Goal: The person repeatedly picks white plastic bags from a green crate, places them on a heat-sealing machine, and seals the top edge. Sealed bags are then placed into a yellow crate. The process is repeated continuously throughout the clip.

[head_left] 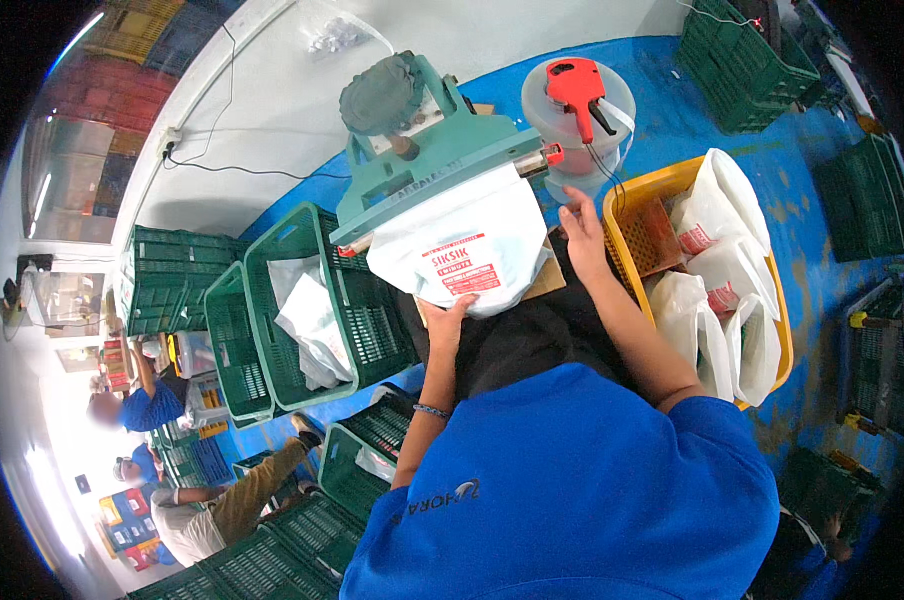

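A white plastic bag point(462, 236) with red print lies in front of me, filled and rounded at its near end. Its far edge goes in under the long bar of a green bag sealer point(427, 165). My left hand point(444, 328) grips the near left end, thumb on top and the other fingers hidden beneath. Just off the bag's right side, my right hand point(585, 238) is raised with its fingers apart and nothing in them. Part of a brown board point(546, 280) shows under the bag.
At my right stands a yellow crate point(620, 262) with several filled white bags point(724, 275). A red label gun point(576, 92) rests on a clear round tub point(620, 95). Green crates point(255, 290) stand at left, one holding white bags point(312, 318). Other people work at far left.
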A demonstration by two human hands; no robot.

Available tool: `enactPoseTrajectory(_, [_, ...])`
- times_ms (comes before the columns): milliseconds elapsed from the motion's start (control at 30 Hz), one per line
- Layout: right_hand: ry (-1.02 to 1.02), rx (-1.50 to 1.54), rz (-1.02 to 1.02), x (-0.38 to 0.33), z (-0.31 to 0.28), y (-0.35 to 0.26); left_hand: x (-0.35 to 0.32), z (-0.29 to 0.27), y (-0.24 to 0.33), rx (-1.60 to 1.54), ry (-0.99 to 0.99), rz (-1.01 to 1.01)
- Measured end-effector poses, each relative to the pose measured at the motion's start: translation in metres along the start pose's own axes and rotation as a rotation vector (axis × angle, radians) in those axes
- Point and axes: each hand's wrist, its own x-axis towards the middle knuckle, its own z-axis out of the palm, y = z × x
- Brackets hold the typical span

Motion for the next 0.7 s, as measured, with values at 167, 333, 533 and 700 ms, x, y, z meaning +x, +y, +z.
enactPoseTrajectory(167, [-0.106,-0.244,-0.143,0.042,0.012,-0.016,-0.013,0.002,0.012,-0.095,0.012,0.076])
enactPoseTrajectory(333, [-0.151,-0.5,-0.345,0.09,0.048,-0.004,-0.009,-0.01,0.019,-0.085,-0.05,0.057])
enactPoseTrajectory(533, [-0.399,-0.017,0.295,0.12,0.051,-0.008,0.003,-0.032,0.002,-0.086,-0.043,0.058])
enactPoseTrajectory(700, [-0.057,0.237,0.328,0.048,0.056,-0.024,0.011,-0.069,-0.007,-0.285,-0.043,-0.076])
